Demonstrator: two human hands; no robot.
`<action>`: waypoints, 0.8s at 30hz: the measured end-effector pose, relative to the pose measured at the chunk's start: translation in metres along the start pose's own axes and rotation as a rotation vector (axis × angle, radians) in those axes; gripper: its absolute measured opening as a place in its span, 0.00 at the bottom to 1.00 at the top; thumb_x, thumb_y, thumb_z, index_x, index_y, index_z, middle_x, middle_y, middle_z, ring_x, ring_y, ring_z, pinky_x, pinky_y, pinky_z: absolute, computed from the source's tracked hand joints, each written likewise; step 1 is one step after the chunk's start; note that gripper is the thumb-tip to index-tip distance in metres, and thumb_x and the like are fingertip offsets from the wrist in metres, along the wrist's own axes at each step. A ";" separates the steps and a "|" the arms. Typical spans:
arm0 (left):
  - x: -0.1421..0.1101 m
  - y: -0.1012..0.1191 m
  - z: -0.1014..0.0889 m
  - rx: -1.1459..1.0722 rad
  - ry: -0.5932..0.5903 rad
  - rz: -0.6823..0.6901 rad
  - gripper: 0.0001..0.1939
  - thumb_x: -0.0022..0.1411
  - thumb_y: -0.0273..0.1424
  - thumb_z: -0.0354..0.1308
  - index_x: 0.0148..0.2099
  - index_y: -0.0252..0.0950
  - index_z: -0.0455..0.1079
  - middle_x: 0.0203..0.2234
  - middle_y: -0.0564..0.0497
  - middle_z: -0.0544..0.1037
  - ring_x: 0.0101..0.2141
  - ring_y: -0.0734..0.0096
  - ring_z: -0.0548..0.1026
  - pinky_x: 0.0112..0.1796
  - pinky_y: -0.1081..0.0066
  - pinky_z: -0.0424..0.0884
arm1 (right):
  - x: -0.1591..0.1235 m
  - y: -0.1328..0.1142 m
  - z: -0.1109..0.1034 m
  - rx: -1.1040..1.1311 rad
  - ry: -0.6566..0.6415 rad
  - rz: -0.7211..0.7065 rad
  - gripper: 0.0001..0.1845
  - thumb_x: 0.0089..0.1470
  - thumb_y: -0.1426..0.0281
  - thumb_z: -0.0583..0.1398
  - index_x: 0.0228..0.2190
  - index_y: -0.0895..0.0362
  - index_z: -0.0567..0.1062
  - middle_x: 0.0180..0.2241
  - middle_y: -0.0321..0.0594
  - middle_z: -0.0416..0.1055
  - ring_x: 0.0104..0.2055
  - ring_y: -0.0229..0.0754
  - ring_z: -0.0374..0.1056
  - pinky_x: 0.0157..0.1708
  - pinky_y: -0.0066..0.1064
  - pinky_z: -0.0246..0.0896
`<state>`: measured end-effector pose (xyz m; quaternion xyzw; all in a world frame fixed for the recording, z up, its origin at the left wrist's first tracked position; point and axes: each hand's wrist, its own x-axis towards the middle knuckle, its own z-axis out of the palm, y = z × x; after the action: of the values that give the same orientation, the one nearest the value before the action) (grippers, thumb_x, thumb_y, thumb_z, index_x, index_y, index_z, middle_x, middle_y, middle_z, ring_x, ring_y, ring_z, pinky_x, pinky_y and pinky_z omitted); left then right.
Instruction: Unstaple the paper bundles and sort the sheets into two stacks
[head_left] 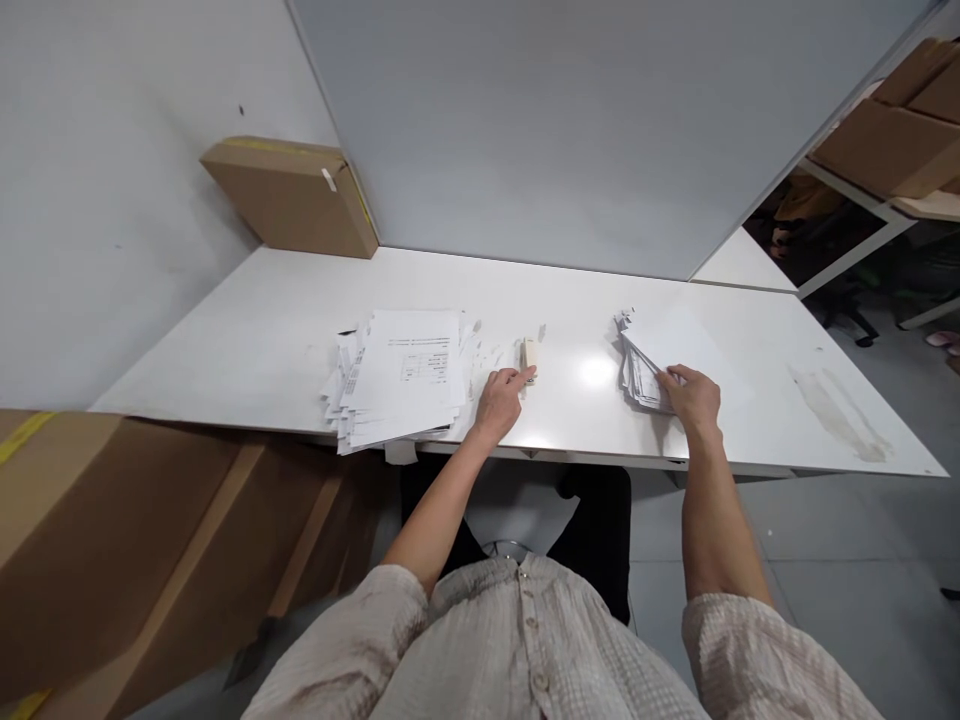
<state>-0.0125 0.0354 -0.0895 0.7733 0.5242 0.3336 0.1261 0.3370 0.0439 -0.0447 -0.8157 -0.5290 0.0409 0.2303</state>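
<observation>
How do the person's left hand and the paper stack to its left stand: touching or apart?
Apart. The head view shows a strip of white tabletop between the left hand and the paper stack.

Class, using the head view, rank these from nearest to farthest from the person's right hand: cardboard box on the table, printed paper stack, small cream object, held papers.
From the right hand:
1. Held papers, in its grasp.
2. Small cream object, leftward, at the left hand.
3. Printed paper stack, farther left.
4. Cardboard box, at the table's back left.
</observation>
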 end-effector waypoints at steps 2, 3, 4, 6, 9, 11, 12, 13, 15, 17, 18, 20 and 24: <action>0.000 0.000 0.000 0.000 0.001 -0.004 0.30 0.58 0.17 0.41 0.59 0.44 0.63 0.41 0.46 0.70 0.41 0.63 0.64 0.44 0.65 0.66 | -0.001 -0.001 0.001 0.054 0.020 -0.015 0.20 0.48 0.58 0.55 0.36 0.56 0.79 0.44 0.45 0.74 0.46 0.50 0.67 0.47 0.39 0.57; 0.000 0.001 -0.001 -0.001 0.002 -0.005 0.30 0.58 0.16 0.41 0.59 0.44 0.63 0.41 0.46 0.70 0.41 0.63 0.64 0.44 0.65 0.66 | 0.000 -0.001 0.001 0.070 0.018 -0.015 0.20 0.48 0.58 0.55 0.35 0.55 0.79 0.44 0.45 0.74 0.46 0.50 0.67 0.47 0.38 0.57; 0.000 0.001 -0.001 -0.002 0.002 -0.006 0.30 0.58 0.16 0.41 0.59 0.44 0.64 0.42 0.46 0.70 0.41 0.63 0.64 0.44 0.65 0.66 | 0.001 0.000 0.000 0.074 0.006 -0.010 0.19 0.48 0.58 0.55 0.35 0.55 0.80 0.45 0.44 0.74 0.46 0.49 0.67 0.47 0.38 0.57; 0.000 0.002 -0.001 -0.002 0.000 -0.005 0.30 0.57 0.16 0.42 0.59 0.43 0.64 0.42 0.46 0.69 0.41 0.63 0.64 0.45 0.65 0.66 | 0.004 0.001 -0.001 0.061 -0.029 0.010 0.19 0.48 0.59 0.55 0.34 0.55 0.80 0.44 0.43 0.74 0.46 0.49 0.67 0.47 0.37 0.57; 0.000 0.002 -0.001 -0.003 0.000 -0.002 0.31 0.57 0.16 0.42 0.59 0.43 0.63 0.42 0.46 0.69 0.41 0.63 0.64 0.45 0.65 0.66 | 0.006 0.003 -0.003 0.047 -0.050 0.028 0.18 0.48 0.60 0.55 0.34 0.54 0.80 0.43 0.42 0.75 0.43 0.48 0.68 0.44 0.36 0.57; 0.000 0.002 -0.001 -0.006 0.003 -0.005 0.31 0.57 0.16 0.42 0.59 0.43 0.64 0.41 0.46 0.69 0.41 0.63 0.64 0.45 0.66 0.66 | 0.007 0.002 -0.004 0.052 -0.044 0.034 0.18 0.48 0.61 0.55 0.33 0.54 0.80 0.42 0.42 0.75 0.41 0.48 0.68 0.41 0.36 0.58; 0.000 0.001 -0.001 -0.005 0.005 -0.006 0.31 0.57 0.16 0.42 0.58 0.43 0.64 0.41 0.46 0.69 0.41 0.63 0.64 0.44 0.66 0.66 | 0.006 0.001 -0.004 0.048 -0.042 0.035 0.17 0.48 0.61 0.54 0.33 0.54 0.80 0.41 0.43 0.75 0.41 0.48 0.68 0.40 0.35 0.58; 0.000 0.001 -0.001 -0.005 0.007 -0.005 0.31 0.56 0.16 0.42 0.58 0.43 0.64 0.41 0.46 0.69 0.41 0.63 0.64 0.45 0.66 0.66 | 0.006 -0.001 -0.004 0.033 -0.035 0.038 0.18 0.49 0.61 0.54 0.33 0.55 0.80 0.39 0.44 0.76 0.40 0.48 0.68 0.39 0.36 0.58; 0.000 0.001 -0.001 -0.006 0.010 -0.002 0.30 0.57 0.16 0.42 0.59 0.43 0.63 0.41 0.46 0.69 0.41 0.63 0.64 0.45 0.66 0.66 | 0.002 -0.006 -0.006 -0.030 0.021 0.035 0.19 0.51 0.63 0.52 0.34 0.57 0.79 0.36 0.48 0.76 0.38 0.50 0.68 0.38 0.37 0.58; 0.000 0.002 -0.002 -0.015 0.015 0.002 0.30 0.58 0.17 0.42 0.60 0.41 0.62 0.42 0.46 0.69 0.42 0.64 0.64 0.45 0.66 0.66 | -0.002 -0.012 -0.008 -0.089 0.139 0.000 0.20 0.54 0.65 0.49 0.35 0.59 0.79 0.35 0.51 0.75 0.38 0.51 0.68 0.38 0.39 0.58; 0.000 0.002 -0.002 -0.020 0.021 0.003 0.29 0.59 0.17 0.41 0.60 0.41 0.61 0.42 0.46 0.69 0.42 0.64 0.64 0.46 0.66 0.66 | -0.005 -0.015 -0.010 -0.097 0.210 -0.033 0.21 0.55 0.65 0.48 0.36 0.60 0.78 0.35 0.52 0.75 0.39 0.51 0.68 0.38 0.39 0.58; -0.001 0.002 -0.003 -0.030 0.034 0.009 0.29 0.59 0.17 0.41 0.61 0.39 0.60 0.42 0.45 0.69 0.42 0.64 0.64 0.46 0.66 0.66 | -0.011 -0.023 -0.014 -0.062 0.329 -0.114 0.20 0.56 0.66 0.48 0.37 0.60 0.77 0.37 0.52 0.75 0.39 0.50 0.68 0.40 0.39 0.59; -0.003 0.000 -0.002 -0.048 0.070 0.038 0.28 0.59 0.18 0.41 0.61 0.38 0.59 0.43 0.44 0.70 0.43 0.63 0.65 0.46 0.64 0.66 | -0.024 -0.040 -0.025 0.141 0.488 -0.193 0.15 0.55 0.65 0.52 0.33 0.60 0.76 0.34 0.48 0.75 0.38 0.47 0.70 0.41 0.37 0.62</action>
<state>-0.0147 0.0327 -0.0889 0.7678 0.5051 0.3754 0.1199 0.3005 0.0275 -0.0096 -0.7290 -0.5292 -0.1423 0.4101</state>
